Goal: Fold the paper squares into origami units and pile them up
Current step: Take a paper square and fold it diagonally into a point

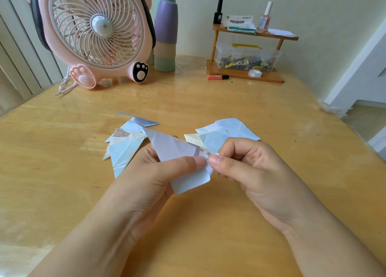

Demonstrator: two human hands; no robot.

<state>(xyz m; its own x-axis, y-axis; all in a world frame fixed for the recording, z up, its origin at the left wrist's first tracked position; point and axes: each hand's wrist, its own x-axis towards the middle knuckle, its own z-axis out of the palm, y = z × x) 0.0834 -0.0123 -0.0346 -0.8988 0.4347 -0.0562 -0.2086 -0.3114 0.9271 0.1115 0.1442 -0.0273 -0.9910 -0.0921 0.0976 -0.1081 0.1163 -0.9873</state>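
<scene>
Paper unit (179,149) pinched between both hands, mid-table.

Head-worn view, facing forward-down, close over table (208,224)

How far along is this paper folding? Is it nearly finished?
Partway. Several folded units already lie in a loose pile on the table. One pale blue piece is in hand: the left hand holds it while the right hand pinches its corner. A small heap of papers behind the right hand looks still to do, so probably not nearly finished.
</scene>
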